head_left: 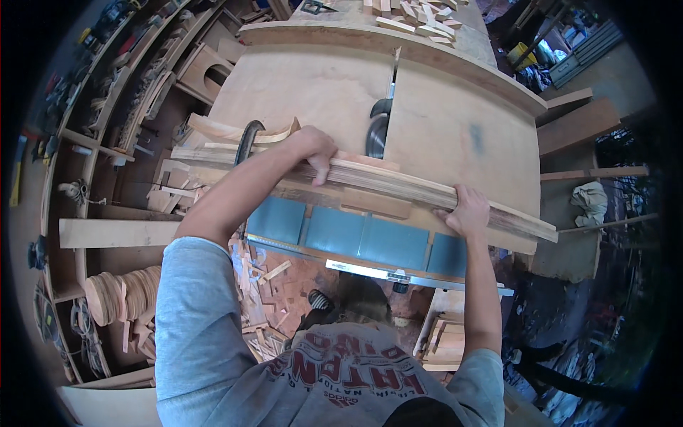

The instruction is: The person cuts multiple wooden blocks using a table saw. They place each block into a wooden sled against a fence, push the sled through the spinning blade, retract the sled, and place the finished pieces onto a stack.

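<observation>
Fabric of a faded grey short-sleeved shirt with dark red lettering (348, 359) lies nearest. Ahead of it runs a straight silver metal rail (370, 271), then a flat blue-grey panelled tabletop (334, 228).

Across the near part of a broad pale plywood board (462, 114) lies a bundle of long, narrow brown wooden strips (398, 181), slanting down toward the right. The left hand (316, 148) is curled over it left of centre, thumb down the near face; the right hand (469, 210) clasps it toward the right end, thumb pointing inward. Both sets of fingers are bent close around the wood, though their far tips are hidden.

Beside the left forearm, a curved black metal clamp (247, 141) arches by a bowed pale wooden piece (281, 132); what it bites on is unclear.

Just beyond the bundle, a round dark steel saw blade (376, 135) stands bare in its slot; whether it spins cannot be told. The left hand is the nearer one, so a slip or a forward lean could bring its fingers against the teeth. Uneven pressure could also skew the strips or let them slide apart.

Farthest off are a long upright wooden fence (398, 39) and a heap of short pale wooden blocks (420, 18).
</observation>
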`<state>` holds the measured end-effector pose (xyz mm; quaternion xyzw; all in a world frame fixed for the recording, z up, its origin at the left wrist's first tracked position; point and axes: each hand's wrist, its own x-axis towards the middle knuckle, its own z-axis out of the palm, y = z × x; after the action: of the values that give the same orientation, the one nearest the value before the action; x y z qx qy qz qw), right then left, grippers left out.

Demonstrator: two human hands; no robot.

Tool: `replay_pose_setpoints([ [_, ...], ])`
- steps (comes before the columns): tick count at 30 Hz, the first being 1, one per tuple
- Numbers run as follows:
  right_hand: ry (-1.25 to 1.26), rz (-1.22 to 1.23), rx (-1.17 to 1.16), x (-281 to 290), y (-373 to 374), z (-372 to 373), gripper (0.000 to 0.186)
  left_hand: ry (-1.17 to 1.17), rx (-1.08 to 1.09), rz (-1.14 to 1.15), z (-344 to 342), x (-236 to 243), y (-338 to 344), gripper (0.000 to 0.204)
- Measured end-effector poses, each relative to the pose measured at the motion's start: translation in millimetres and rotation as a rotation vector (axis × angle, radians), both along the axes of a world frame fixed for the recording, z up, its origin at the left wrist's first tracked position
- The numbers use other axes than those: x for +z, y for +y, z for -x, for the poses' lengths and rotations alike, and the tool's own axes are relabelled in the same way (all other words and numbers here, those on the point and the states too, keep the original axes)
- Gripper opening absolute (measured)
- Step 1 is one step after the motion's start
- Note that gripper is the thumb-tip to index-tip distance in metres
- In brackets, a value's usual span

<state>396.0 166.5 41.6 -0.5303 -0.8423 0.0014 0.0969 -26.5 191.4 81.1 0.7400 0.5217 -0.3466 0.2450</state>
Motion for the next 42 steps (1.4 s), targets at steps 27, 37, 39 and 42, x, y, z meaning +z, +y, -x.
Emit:
replay_pose_setpoints([
  [27, 0.400, 1.246, 0.479, -393, -344, 197, 0.062, 0.001, 0.024, 0.038, 2, -1, 87, 0.108],
  [37, 0.143, 1.212, 0.317, -424, -318, 257, 0.055, 0.035, 0.062, 0.058, 18, -4, 89, 0.115],
  [39, 0.144, 1.218, 0.308, -428, -319, 261, 0.054, 0.030, 0.046, 0.056, 15, -8, 88, 0.119],
  [42, 0.131, 1.227, 0.298, -435, -325, 261, 0.053, 0.021, 0.027, 0.048, 8, -8, 89, 0.121],
])
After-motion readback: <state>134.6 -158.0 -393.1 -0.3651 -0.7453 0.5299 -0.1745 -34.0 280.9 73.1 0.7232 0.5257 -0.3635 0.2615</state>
